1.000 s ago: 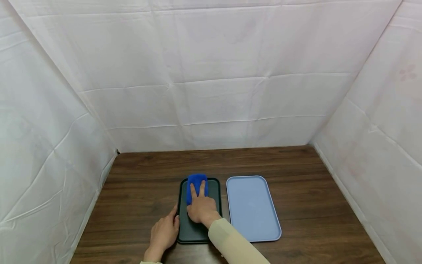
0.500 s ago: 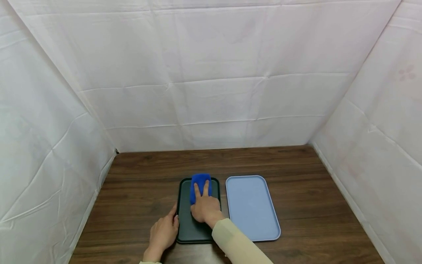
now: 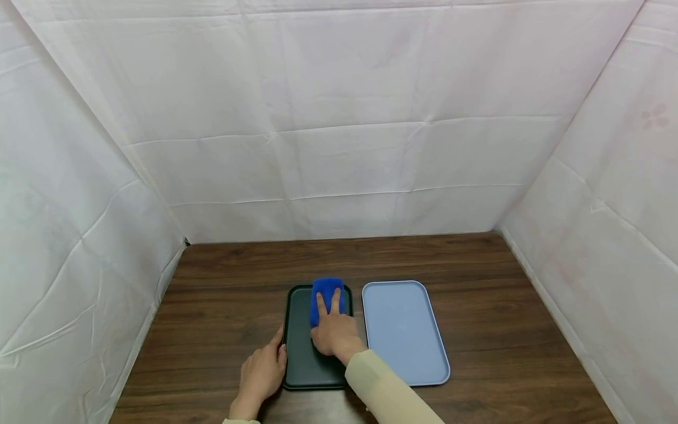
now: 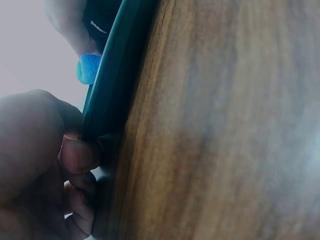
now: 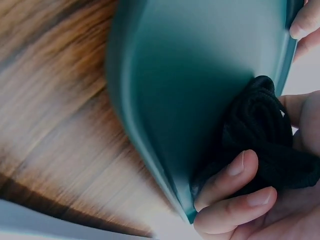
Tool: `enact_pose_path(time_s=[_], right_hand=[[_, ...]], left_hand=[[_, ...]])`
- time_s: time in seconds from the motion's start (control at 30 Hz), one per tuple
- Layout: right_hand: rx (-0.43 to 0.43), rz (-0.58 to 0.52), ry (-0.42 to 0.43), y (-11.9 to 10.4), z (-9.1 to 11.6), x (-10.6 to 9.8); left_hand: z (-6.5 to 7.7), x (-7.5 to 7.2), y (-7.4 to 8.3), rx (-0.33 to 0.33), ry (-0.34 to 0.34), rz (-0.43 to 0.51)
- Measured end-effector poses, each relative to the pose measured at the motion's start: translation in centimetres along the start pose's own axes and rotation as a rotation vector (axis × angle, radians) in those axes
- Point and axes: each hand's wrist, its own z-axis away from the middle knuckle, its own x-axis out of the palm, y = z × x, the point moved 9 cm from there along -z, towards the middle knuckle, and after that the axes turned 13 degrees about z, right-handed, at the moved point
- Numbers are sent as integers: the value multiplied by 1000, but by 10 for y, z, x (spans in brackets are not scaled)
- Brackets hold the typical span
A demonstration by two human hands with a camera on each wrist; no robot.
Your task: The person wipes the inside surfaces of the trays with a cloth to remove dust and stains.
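A dark green tray (image 3: 302, 359) lies on the table. My left hand (image 3: 261, 371) holds its left edge, the thumb at the rim and the fingers curled against the side in the left wrist view. My right hand (image 3: 335, 335) presses a folded blue cloth (image 3: 326, 287) onto the tray's upper right part. Its index and middle fingers lie spread along the cloth, which pokes past the far rim. Seen from the right wrist, the bunched cloth (image 5: 260, 130) looks nearly black and is tucked into the palm between curled fingers.
A light blue tray (image 3: 405, 335) lies just right of the green one, with the right sleeve (image 3: 389, 388) crossing its lower left corner. White cloth walls (image 3: 339, 118) enclose the wooden table (image 3: 228, 294) at the back and both sides.
My right hand has slid the blue cloth rightward across the far part of the green tray, nearer its right rim. My left hand keeps its hold on the left edge.
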Motion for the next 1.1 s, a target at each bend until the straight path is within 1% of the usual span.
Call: enact_pose_path(time_s=[0.1, 0.17, 0.37, 0.67, 0.8, 1.1], right_hand=[[3, 5, 0, 2, 1, -1], [5, 9, -4, 4, 2, 0], [5, 13, 2, 6, 5, 1], [-9, 52, 5, 6, 8, 3], [-12, 75, 10, 5, 9, 3], [-14, 85, 5, 5, 13, 6]], left_hand=[[0, 1, -1, -13, -13, 9], [1, 1, -1, -9, -16, 10], [1, 0, 0, 11, 7, -3], [2, 0, 0, 9, -6, 7], [2, -1, 0, 16, -2, 0], [1, -1, -2, 7, 2, -4]])
